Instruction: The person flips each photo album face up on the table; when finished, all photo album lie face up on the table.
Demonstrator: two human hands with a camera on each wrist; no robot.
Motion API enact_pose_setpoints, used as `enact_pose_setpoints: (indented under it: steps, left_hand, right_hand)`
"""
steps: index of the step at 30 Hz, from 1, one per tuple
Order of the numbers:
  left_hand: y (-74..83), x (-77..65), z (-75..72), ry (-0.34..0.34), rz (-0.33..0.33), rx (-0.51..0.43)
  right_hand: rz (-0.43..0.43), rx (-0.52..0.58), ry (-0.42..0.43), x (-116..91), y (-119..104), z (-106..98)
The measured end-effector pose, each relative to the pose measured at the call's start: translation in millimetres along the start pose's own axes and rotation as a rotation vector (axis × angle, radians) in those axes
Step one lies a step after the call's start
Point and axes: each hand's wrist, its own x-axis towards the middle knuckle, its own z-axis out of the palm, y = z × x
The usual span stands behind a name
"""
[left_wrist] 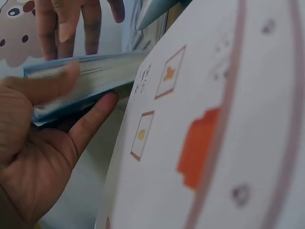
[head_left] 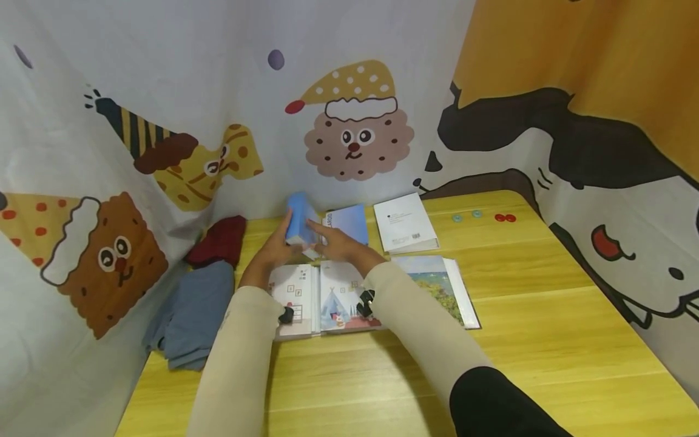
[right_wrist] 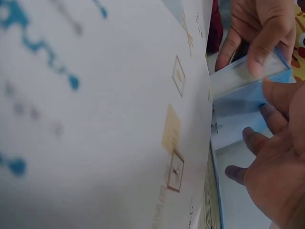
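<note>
A thick blue book (head_left: pixel 299 220) stands tilted upright above the back of the table. My left hand (head_left: pixel 273 250) grips its left side; in the left wrist view the thumb crosses the page edges (left_wrist: pixel 95 76) and a finger lies under the cover. My right hand (head_left: pixel 340 244) touches the cover from the right, its fingers spread and fairly straight in the right wrist view. Below the hands lies a picture book (head_left: pixel 338 303) with a tent drawing, spread flat. Another blue book (head_left: pixel 355 223) lies just behind my right hand.
A white book (head_left: pixel 406 221) lies at the back, and a book with a landscape cover (head_left: pixel 437 282) at the right. Folded grey-blue cloth (head_left: pixel 191 309) and dark red cloth (head_left: pixel 221 240) sit on the left edge. Teal discs (head_left: pixel 477 213) and red discs (head_left: pixel 505 218) are at the back right.
</note>
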Motion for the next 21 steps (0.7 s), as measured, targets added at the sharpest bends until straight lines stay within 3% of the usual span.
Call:
enact_pose_setpoints:
  steps: [4,11,21]
  left_hand:
    - [0.0,-0.3,-2.8,0.025,-0.037,0.037]
    - [0.0,-2.6,-11.0,0.050,0.066,0.091]
    - [5.4,-9.9,-18.2,0.065,0.020,0.198]
  right_hand:
    - [0.006,-0.081,-0.031,0,-1,0]
    - [0.106,-0.185,-0.026,-1,3,1]
    - [0.162,-0.253,-0.026,3,9,6]
